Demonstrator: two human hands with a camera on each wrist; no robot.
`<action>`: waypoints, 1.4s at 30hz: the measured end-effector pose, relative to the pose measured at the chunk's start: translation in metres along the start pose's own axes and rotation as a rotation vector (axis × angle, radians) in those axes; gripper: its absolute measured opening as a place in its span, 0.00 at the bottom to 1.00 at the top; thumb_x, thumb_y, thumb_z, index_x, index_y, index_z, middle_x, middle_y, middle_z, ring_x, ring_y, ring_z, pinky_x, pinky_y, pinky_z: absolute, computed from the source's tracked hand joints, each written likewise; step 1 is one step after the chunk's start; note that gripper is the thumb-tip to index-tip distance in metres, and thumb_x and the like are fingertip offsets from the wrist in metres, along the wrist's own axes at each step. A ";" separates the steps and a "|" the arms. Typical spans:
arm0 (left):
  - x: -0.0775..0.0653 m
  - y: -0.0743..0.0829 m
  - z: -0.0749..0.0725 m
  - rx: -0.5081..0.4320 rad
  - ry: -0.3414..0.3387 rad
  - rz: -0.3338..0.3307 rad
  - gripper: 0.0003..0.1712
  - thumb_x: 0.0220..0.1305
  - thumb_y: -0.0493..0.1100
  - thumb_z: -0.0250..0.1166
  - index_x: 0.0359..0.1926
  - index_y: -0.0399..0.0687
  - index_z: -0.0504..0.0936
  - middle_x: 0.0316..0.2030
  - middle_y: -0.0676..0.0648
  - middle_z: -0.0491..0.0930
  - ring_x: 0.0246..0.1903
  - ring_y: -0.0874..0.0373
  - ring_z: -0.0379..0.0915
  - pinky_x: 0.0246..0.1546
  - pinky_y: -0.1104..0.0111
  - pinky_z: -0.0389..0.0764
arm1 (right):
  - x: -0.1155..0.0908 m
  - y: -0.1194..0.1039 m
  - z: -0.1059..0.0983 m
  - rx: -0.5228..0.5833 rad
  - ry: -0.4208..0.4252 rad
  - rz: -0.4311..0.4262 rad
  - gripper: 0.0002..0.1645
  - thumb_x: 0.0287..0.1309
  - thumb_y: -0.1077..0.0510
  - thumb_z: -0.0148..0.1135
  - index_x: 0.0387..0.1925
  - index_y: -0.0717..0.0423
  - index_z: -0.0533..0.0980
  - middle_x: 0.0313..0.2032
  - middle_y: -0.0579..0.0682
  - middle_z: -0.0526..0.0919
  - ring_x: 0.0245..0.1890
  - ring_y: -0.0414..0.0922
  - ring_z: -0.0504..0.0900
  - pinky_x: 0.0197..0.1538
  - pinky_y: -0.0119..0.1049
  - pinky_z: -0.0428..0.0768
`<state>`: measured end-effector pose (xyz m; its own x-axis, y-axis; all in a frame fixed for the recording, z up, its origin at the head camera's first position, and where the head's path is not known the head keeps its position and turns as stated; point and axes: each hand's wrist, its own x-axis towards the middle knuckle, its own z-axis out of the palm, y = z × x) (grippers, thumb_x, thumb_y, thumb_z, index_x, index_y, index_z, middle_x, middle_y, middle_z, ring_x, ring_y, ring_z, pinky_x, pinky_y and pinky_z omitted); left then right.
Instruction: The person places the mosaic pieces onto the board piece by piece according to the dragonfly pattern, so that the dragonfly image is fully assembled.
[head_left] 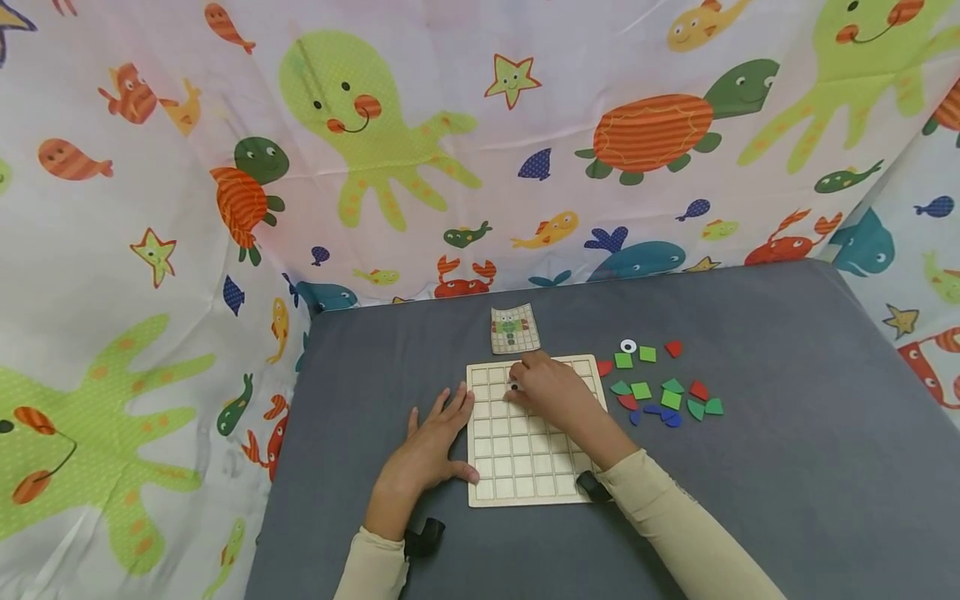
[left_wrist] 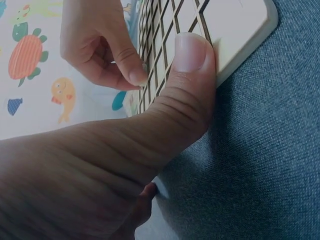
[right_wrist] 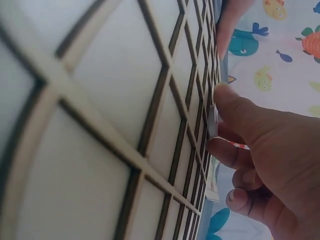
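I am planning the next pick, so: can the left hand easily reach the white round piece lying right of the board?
Probably not directly: the left hand is at the left edge of the board, and the right hand lies between it and the white round piece.

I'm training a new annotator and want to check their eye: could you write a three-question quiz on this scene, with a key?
1. Which hand pinches a small piece: the left hand or the right hand?

2. True or false: the picture card lies on top of the grid board.

3. In the head view, where do the loose coloured pieces lie?
A) Left of the board
B) Right of the board
C) Below the board

Key:
1. The right hand.
2. False; it lies beyond the board's far edge.
3. B
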<state>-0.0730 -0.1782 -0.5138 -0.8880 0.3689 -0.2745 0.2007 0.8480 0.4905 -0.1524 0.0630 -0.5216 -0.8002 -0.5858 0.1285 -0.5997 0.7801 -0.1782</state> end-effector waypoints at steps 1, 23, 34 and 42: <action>0.000 0.000 0.000 0.000 -0.001 0.002 0.72 0.45 0.55 0.84 0.86 0.50 0.51 0.85 0.48 0.44 0.84 0.42 0.37 0.74 0.26 0.41 | 0.000 0.000 0.000 -0.003 -0.010 0.004 0.17 0.64 0.44 0.76 0.45 0.52 0.87 0.40 0.49 0.83 0.43 0.46 0.82 0.42 0.41 0.87; -0.001 -0.002 -0.001 -0.019 -0.011 -0.001 0.73 0.45 0.55 0.84 0.86 0.49 0.50 0.85 0.47 0.44 0.84 0.41 0.36 0.73 0.26 0.39 | -0.001 -0.001 -0.001 0.013 -0.007 -0.004 0.12 0.61 0.49 0.79 0.42 0.50 0.90 0.37 0.47 0.82 0.38 0.45 0.80 0.36 0.39 0.85; 0.000 -0.001 -0.001 -0.018 -0.012 -0.001 0.73 0.46 0.55 0.84 0.86 0.49 0.50 0.85 0.47 0.44 0.84 0.41 0.36 0.73 0.26 0.39 | -0.003 0.004 -0.002 0.080 0.007 0.012 0.14 0.61 0.46 0.79 0.44 0.48 0.89 0.39 0.45 0.83 0.39 0.42 0.82 0.39 0.39 0.86; 0.000 -0.001 0.000 -0.011 -0.015 0.003 0.73 0.45 0.56 0.84 0.86 0.51 0.50 0.85 0.49 0.43 0.84 0.42 0.35 0.74 0.26 0.39 | -0.013 0.030 -0.013 0.173 0.032 0.061 0.14 0.67 0.51 0.74 0.51 0.52 0.87 0.41 0.48 0.85 0.38 0.44 0.85 0.34 0.39 0.85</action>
<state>-0.0736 -0.1792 -0.5146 -0.8811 0.3773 -0.2853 0.1988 0.8426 0.5004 -0.1602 0.0965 -0.5153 -0.8367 -0.5287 0.1430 -0.5422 0.7631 -0.3517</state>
